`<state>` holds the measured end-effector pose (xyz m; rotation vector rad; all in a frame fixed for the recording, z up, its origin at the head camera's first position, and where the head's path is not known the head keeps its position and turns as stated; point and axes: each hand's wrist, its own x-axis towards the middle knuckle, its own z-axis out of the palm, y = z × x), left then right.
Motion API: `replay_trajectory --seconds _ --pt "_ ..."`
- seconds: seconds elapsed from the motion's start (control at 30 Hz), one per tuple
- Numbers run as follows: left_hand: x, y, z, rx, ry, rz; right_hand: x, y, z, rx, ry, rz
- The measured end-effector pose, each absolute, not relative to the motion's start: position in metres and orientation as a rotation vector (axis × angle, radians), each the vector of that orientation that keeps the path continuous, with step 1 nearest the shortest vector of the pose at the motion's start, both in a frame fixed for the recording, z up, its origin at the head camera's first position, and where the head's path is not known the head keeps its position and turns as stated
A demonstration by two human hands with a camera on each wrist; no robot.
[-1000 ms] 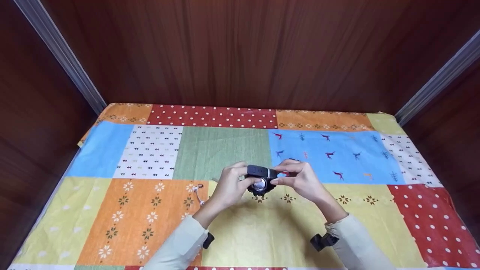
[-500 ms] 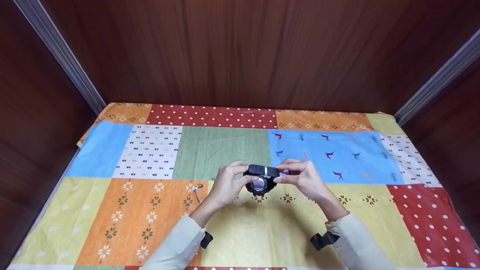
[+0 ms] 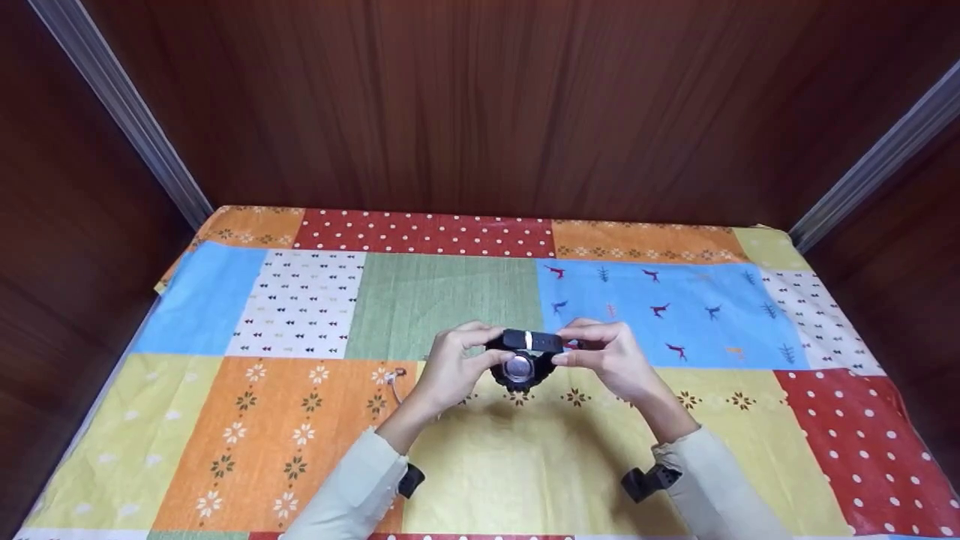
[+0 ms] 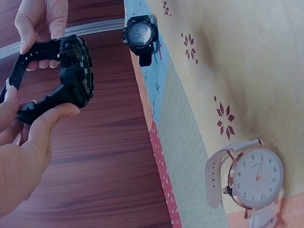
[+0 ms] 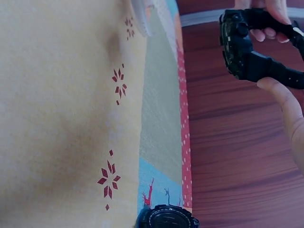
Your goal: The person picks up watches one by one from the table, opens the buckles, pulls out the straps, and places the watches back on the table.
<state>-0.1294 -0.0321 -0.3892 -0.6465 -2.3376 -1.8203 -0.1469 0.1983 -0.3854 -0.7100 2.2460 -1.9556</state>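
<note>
Raised between both hands is a black wristwatch [image 3: 517, 369], its strap curved into a loop with a pale, shiny band across it. My left hand [image 3: 454, 367] grips the left side of case and strap between thumb and fingers. On the right, my right hand [image 3: 611, 360] pinches the strap near the case. Side-on in the left wrist view, the watch's chunky case [image 4: 76, 71] faces away from the strap loop. A second black wristwatch [image 4: 140, 34] lies on the cloth beyond the right hand, mostly hidden in the head view. A white-dial wristwatch [image 4: 259, 175] with a pale strap lies by the left forearm.
A colourful patchwork-print cloth [image 3: 450, 300] covers the table. Dark wood panels [image 3: 480, 112] rise behind it and at both sides, with metal strips at the corners. Each sleeve [image 3: 360, 480] bears a small black camera mount [image 3: 649, 484] at the wrist.
The strap's end now reaches further right, and the pale band across it has shifted slightly left. The left hand has moved a little left; the right hand has hardly moved.
</note>
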Motion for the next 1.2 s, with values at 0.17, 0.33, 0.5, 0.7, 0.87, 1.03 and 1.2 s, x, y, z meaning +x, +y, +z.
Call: replay_trajectory --seconds 0.17,0.33,0.5,0.7,0.87,1.03,1.2 --pt "-0.129 -0.033 -0.389 -0.624 -2.398 -1.731 -0.144 0.196 -0.378 -0.739 2.352 -1.813" --pt "-0.126 -0.032 -0.39 -0.588 -2.444 -1.601 -0.136 0.187 -0.364 -0.764 2.535 -1.587" --pt "-0.125 -0.03 -0.389 -0.551 -2.44 -1.561 -0.142 0.188 -0.377 -0.742 2.624 -1.505" --pt "-0.124 -0.025 -0.382 -0.554 -2.438 -1.492 -0.142 0.184 -0.375 -0.754 2.668 -1.488" --pt "-0.124 -0.025 -0.379 -0.571 -2.423 -1.482 -0.141 0.183 -0.373 -0.756 2.656 -1.509" --pt "-0.125 -0.026 -0.378 -0.582 -2.396 -1.538 -0.141 0.185 -0.37 -0.653 2.553 -1.631" --pt "-0.125 -0.027 -0.378 -0.602 -2.387 -1.569 -0.134 0.183 -0.356 -0.627 2.517 -1.663"
